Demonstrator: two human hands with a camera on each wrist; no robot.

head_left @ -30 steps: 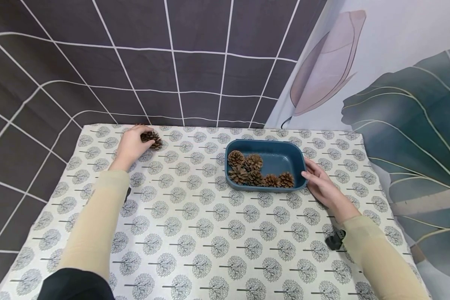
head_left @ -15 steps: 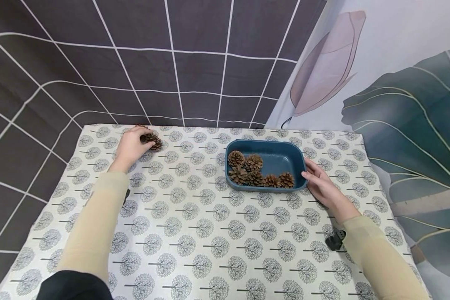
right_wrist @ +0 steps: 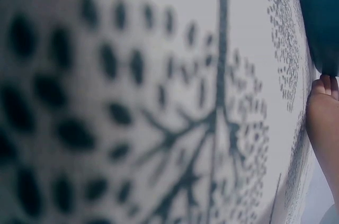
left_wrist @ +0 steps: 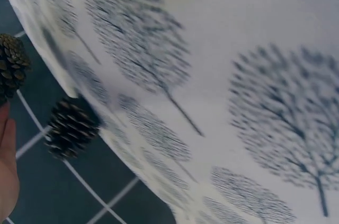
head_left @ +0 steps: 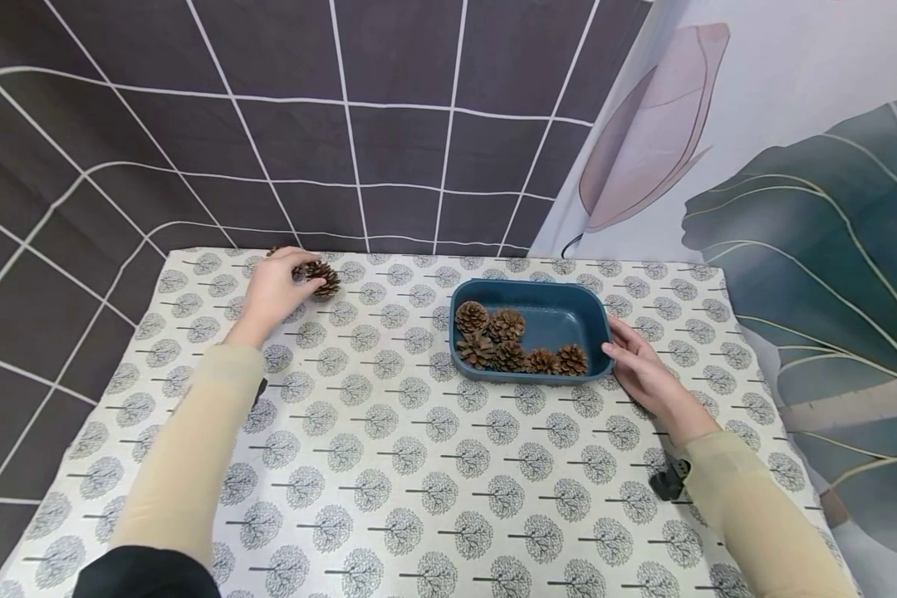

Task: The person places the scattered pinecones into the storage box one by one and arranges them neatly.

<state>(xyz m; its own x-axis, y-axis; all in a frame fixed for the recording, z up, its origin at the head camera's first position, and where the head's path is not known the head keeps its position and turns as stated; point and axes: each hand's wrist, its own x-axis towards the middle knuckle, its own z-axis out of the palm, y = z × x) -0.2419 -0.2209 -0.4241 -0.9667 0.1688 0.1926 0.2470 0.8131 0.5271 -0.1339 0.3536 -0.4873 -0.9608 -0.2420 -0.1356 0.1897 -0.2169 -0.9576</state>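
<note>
At the far left of the table my left hand (head_left: 272,289) holds a brown pine cone (head_left: 324,281) between thumb and fingers. In the left wrist view this pine cone (left_wrist: 11,64) shows at the left edge, above part of the hand (left_wrist: 7,166). A second pine cone (left_wrist: 71,127) lies by the cloth's edge, mostly hidden behind the left hand in the head view. My right hand (head_left: 643,371) grips the right end of a dark blue rectangular box (head_left: 531,375), thumb at its rim. Several pine cones (head_left: 506,324) sit along the box's left and near sides.
A white cloth (head_left: 389,465) printed with grey trees covers the table. Behind it hangs a dark curtain with white grid lines (head_left: 389,141), and a leaf-patterned curtain (head_left: 815,208) hangs to the right. A dark cable (head_left: 571,243) shows at the back edge.
My left hand has moved slightly to the right with the pine cone in its fingers. My right hand and the box have stayed in place.
</note>
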